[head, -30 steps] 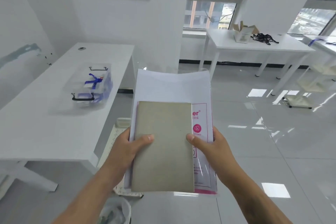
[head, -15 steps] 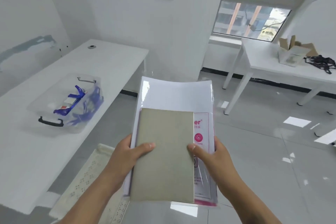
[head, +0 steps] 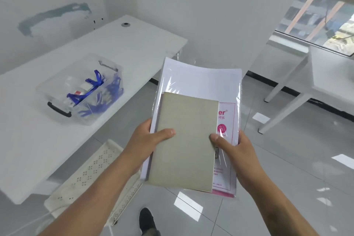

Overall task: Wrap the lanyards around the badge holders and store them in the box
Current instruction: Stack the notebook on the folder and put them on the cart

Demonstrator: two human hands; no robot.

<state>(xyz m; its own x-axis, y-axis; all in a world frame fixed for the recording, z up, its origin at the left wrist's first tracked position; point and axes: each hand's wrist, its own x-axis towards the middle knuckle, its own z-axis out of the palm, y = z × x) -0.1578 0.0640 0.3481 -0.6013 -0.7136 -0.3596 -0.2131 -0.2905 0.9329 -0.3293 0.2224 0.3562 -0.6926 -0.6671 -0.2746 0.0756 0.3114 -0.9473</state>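
While the clear plastic box (head: 80, 90) now sits nearer than before, left hand (head: 147, 140) and right hand (head: 233, 149) still grip the grey-green notebook (head: 185, 142) and wrapped white paper pack (head: 201, 82), thumbs on top.

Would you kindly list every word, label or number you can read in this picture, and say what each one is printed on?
"er", with a small registered mark: large pink letters on the plastic-wrapped paper pack; the rest of the word is hidden behind the grey notebook.
Characters under those letters, a pink round logo and small pink lines lower down: too small or blurred to read.
Red-and-white label in the clear box: unreadable.
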